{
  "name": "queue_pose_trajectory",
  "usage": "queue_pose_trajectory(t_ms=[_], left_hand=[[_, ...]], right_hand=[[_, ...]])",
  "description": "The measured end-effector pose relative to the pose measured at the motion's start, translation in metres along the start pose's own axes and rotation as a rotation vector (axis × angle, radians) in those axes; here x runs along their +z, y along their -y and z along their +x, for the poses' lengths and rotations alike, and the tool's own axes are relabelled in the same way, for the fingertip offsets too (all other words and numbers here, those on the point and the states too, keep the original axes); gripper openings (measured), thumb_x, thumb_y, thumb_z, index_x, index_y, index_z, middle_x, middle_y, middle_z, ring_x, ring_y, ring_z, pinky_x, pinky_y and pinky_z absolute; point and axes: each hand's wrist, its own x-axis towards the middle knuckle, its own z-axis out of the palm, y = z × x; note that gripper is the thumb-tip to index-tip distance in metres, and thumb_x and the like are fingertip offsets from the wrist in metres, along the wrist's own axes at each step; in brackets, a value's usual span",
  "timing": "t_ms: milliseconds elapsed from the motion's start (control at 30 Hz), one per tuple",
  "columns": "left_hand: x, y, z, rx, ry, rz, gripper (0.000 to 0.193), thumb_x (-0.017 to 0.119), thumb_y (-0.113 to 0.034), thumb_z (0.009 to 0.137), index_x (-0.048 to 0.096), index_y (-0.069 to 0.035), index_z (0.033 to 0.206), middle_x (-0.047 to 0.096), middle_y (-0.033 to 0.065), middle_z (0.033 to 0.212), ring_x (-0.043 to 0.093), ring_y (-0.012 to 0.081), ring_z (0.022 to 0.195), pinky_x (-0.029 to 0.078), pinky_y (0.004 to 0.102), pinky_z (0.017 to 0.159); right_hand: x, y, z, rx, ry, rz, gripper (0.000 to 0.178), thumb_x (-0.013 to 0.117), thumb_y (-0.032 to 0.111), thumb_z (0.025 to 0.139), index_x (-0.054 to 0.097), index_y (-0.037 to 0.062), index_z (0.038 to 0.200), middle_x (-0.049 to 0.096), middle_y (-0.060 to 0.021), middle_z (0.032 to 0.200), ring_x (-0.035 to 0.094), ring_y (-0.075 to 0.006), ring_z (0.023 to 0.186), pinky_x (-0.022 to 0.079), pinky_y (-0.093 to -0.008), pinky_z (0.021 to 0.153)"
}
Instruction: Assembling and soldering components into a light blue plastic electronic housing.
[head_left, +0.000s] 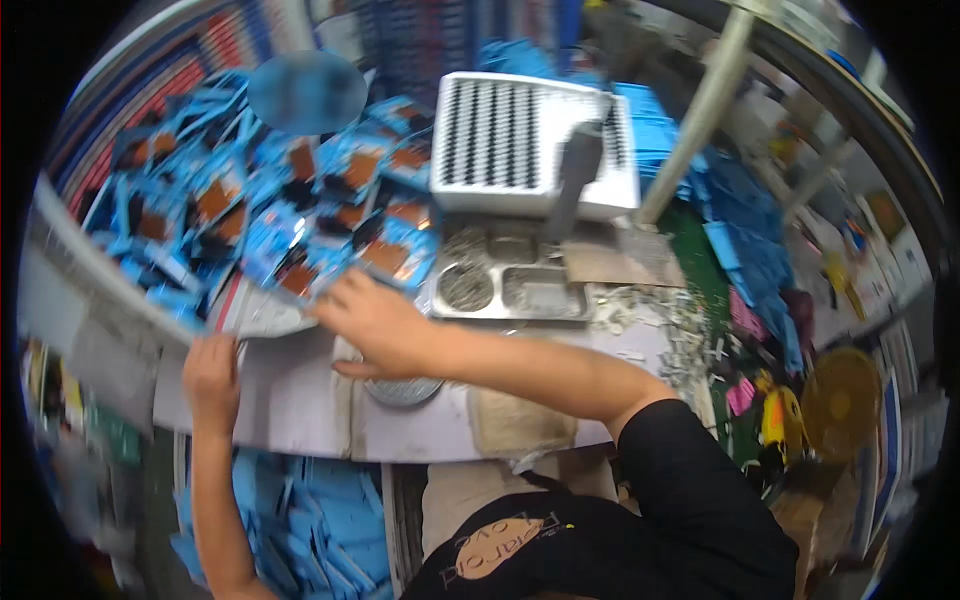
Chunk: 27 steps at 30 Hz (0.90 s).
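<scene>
My left hand (212, 378) is closed at the front left of the table, its fingers pinching one end of a thin, grey-edged flat piece (276, 331). That piece stretches right as far as the fingers of my right hand (378, 318); what it is made of is too blurred to tell. My right hand is palm down, thumb held apart from the bent fingers, near the front of a heap of blue packets (215, 195) with brown and black patches. Beneath my right wrist sits a round silver dish (403, 391), partly covered.
A metal compartment tray (560, 317) holds small metallic parts. Behind it stands a white box (535, 205) with rows of black pieces; a dark grey upright object (575, 170) is before it. Small white pieces (670, 330) lie scattered right. Blue packets (300, 525) fill the space below the table.
</scene>
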Motion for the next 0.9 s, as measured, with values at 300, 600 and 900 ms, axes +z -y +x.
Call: queue_pose_trajectory(t_ms=[300,600,900], left_hand=[[-0.075,-0.056,0.028,-0.536,-0.263,-0.494,0.052,0.077,-0.019,0.088,0.053,-0.001,0.131,0.055,0.0155,0.134,0.062,0.0314,0.113,0.052,0.0400,0.091],[-0.075,-0.088,-0.058,-0.844,-0.678,-0.335,0.107,0.086,-0.044,0.081,0.025,0.003,0.156,0.027,0.0210,0.156,0.030,0.0366,0.145,0.032,0.0524,0.116],[-0.150,-0.130,-0.089,-1.035,-0.592,-1.997,0.088,0.070,-0.041,0.096,0.024,-0.001,0.159,0.032,0.0210,0.159,0.034,0.0332,0.146,0.034,0.0519,0.116]], right_hand=[[0.054,0.007,0.083,-0.029,-0.216,-0.039,0.018,0.071,0.008,0.085,0.073,0.0093,0.103,0.070,-0.0110,0.093,0.070,-0.0338,0.081,0.055,-0.0430,0.068],[0.041,0.076,0.024,-0.098,-0.294,0.468,0.038,0.070,-0.008,0.075,0.073,0.0073,0.109,0.069,-0.0111,0.097,0.065,-0.0273,0.077,0.052,-0.0360,0.063],[0.010,0.092,0.018,-0.414,-0.452,0.198,0.045,0.074,-0.009,0.071,0.076,0.0106,0.112,0.070,-0.0087,0.096,0.059,-0.0221,0.069,0.048,-0.0332,0.058]])
